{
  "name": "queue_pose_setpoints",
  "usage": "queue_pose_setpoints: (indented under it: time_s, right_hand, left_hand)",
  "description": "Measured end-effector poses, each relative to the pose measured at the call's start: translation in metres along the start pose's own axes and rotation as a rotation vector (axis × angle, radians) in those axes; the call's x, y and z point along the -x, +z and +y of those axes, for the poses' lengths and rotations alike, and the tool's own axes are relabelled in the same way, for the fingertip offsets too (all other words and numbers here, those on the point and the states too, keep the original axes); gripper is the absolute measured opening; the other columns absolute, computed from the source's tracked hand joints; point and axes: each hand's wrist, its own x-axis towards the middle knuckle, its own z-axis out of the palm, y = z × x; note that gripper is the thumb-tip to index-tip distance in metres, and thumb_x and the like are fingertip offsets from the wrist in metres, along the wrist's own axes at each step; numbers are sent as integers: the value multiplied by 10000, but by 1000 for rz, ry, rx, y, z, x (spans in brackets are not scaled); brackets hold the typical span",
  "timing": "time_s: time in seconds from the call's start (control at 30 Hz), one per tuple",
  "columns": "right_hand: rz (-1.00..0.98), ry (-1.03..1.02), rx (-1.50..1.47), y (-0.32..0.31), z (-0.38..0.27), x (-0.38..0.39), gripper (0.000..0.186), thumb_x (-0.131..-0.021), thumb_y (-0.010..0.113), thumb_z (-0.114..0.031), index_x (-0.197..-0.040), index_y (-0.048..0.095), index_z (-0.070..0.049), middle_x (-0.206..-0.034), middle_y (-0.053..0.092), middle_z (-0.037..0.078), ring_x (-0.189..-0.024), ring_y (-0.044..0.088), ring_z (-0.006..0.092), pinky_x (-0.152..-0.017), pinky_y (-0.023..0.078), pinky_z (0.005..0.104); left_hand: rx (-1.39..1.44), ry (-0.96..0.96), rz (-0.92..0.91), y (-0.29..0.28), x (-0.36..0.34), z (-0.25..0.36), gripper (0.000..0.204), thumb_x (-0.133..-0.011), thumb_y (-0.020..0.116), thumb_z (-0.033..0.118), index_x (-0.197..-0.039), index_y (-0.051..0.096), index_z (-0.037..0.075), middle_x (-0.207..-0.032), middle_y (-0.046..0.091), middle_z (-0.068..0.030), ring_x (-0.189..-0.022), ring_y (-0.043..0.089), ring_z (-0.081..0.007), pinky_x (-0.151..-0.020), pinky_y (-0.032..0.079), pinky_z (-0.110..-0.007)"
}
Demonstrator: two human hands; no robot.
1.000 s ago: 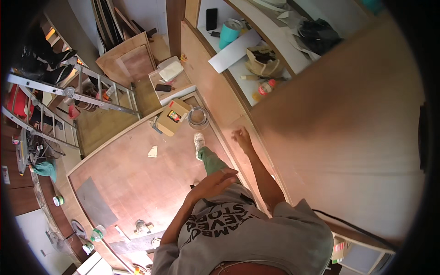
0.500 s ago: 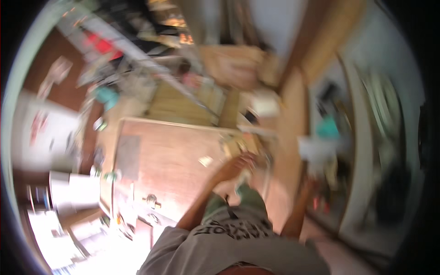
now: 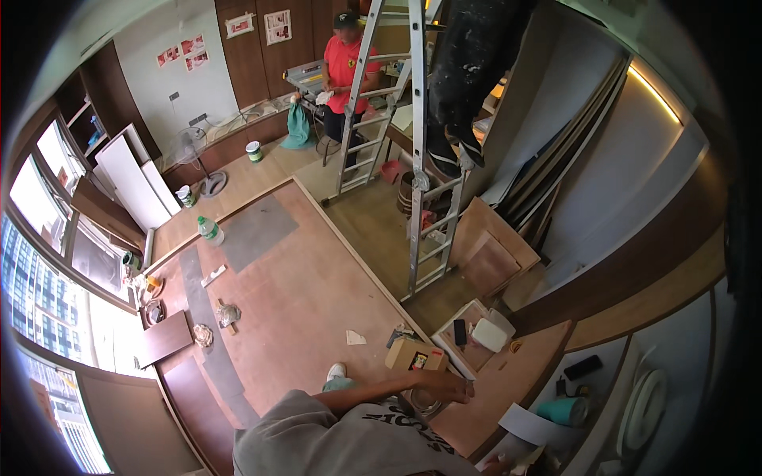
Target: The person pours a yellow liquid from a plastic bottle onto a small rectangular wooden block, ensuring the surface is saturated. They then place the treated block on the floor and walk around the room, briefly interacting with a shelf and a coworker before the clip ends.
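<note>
My left hand reaches out to the right from my grey shirt and rests, fingers apart, on the edge of a brown wooden board. Just below it lies a clear ring-shaped tape roll. A small cardboard box stands just to the hand's upper left. My foot in a white shoe is on the floor panel beside it. A sliver of what may be my right hand shows at the bottom edge; its grip is hidden.
An aluminium ladder stands ahead with a person in dark trousers on it; another person in a red shirt works behind. A shallow box holds a black phone and white container. A large brown floor panel carries scraps and a green bottle.
The view has swung round sharply from the counter toward the room and ladder. My left arm has stretched out from my knee to the board's edge near the tape roll.
</note>
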Motion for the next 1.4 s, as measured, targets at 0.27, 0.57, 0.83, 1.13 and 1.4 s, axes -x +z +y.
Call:
queue_pose_setpoints:
  time_s: [0.27, 0.57, 0.83, 1.13, 1.4]
  right_hand:
    - [67, -510, 247, -61, 25, -20, 303, -881, 524, -230, -1046, 593, 14, -958, 617, 189, -835, 592, 304, -698, 472, 398]
    - [-248, -285, -585, -37, -20, 60, 277, -868, 570, -80, -1129, 529, 4, -1045, 597, 140, -967, 585, 219, -829, 477, 322]
    - [-684, 556, -1582, -27, -58, 111, 368, -851, 622, -95, -1146, 447, 37, -1032, 574, 137, -950, 588, 223, -830, 522, 302]
    - [-563, 586, -1401, -23, -89, 161, 296, -868, 605, -109, -1079, 496, 67, -1018, 568, 146, -924, 591, 223, -811, 545, 301]
    - [-369, 304, -881, 30, -139, 277, 133, -889, 554, -118, -960, 571, -8, -898, 599, 76, -796, 559, 156, -655, 476, 265]
  left_hand:
    - [162, -222, 19, -84, 116, -21, 403, -944, 458, 380, -1123, 540, 28, -1100, 601, -147, -977, 578, -243, -823, 458, -337]
    - [852, -822, 346, -347, 210, -213, 501, -903, 516, 328, -1330, 357, 121, -889, 631, -140, -735, 615, -203, -679, 521, -325]
    - [141, -958, 300, -298, 156, -231, 441, -884, 504, 317, -1178, 354, 24, -724, 660, -112, -581, 643, -182, -475, 523, -270]
    - [431, -730, 436, -275, 154, -267, 510, -881, 530, 259, -1278, 348, -3, -627, 612, -102, -465, 574, -163, -371, 432, -261]
    - [688, -805, 641, -111, 290, -270, 650, -889, 557, 243, -1412, 241, 22, -834, 634, -122, -617, 577, -146, -535, 474, -277]
